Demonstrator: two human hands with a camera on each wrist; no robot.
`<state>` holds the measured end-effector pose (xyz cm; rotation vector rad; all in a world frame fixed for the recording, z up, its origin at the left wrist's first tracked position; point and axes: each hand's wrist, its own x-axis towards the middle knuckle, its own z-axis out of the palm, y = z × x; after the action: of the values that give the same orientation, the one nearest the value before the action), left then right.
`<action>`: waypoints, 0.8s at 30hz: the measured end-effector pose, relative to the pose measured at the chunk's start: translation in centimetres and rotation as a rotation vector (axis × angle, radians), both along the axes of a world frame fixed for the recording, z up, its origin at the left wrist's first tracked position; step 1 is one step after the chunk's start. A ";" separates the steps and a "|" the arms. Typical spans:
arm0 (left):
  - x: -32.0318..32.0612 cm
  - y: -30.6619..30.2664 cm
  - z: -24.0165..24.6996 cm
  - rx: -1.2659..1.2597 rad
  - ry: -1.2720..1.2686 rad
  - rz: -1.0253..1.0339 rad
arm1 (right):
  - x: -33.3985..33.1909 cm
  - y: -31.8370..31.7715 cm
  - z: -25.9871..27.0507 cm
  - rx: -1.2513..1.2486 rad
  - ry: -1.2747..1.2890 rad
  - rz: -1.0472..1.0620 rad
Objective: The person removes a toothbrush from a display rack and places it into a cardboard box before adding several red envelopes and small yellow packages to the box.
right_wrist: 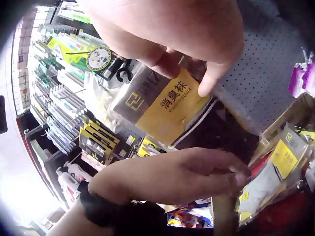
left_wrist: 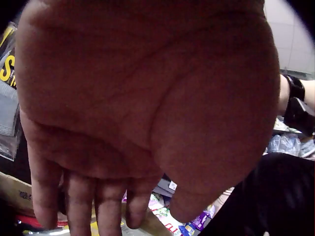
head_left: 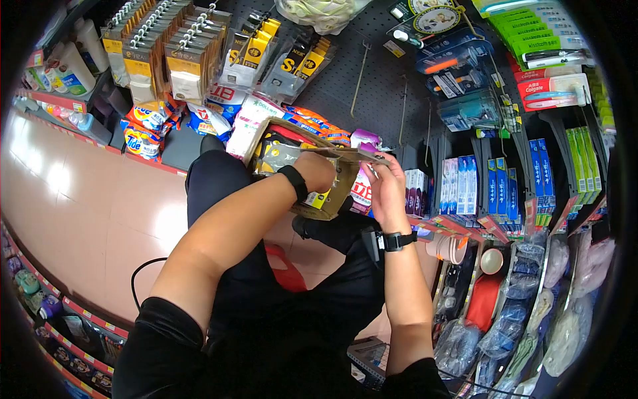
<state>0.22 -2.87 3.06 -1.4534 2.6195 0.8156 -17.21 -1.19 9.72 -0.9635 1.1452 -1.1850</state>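
Note:
In the right wrist view, my right hand pinches a clear sock packet at its top edge, thumb on the yellow label and fingers behind. Dark socks show through the plastic. The head view has this right hand at the right end of a cardboard box. My left hand reaches over the box's opening. Its palm faces the left wrist camera, with the fingers extended downward and loosely bent. More sock packets lie in the box, one with pale grey socks.
Detergent bags stand on the low shelf behind the box. Hooks above hold rows of sock packets. Toothbrush packs and toothpaste boxes fill the right side. Wrapped slippers hang at lower right. The person's knees flank the box.

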 end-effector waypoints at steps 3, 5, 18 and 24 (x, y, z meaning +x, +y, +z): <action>0.2 0.1 0.1 -0.010 0.010 0.045 | -0.4 0.5 -0.1 0.031 0.025 -0.015; 0.6 0.2 0.5 -0.002 0.016 0.014 | -0.8 1.0 0.0 -0.003 0.028 -0.010; 1.0 -0.7 -0.2 0.129 -0.180 0.005 | -4.4 1.3 -3.2 0.047 -0.070 -0.044; 3.2 -0.1 1.3 -0.059 -0.048 0.127 | -4.4 -0.1 -5.1 0.097 -0.193 -0.009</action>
<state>3.41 -2.95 4.33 -1.6472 2.5588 0.7093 -21.59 -1.31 4.59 -0.7537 1.0441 -1.1912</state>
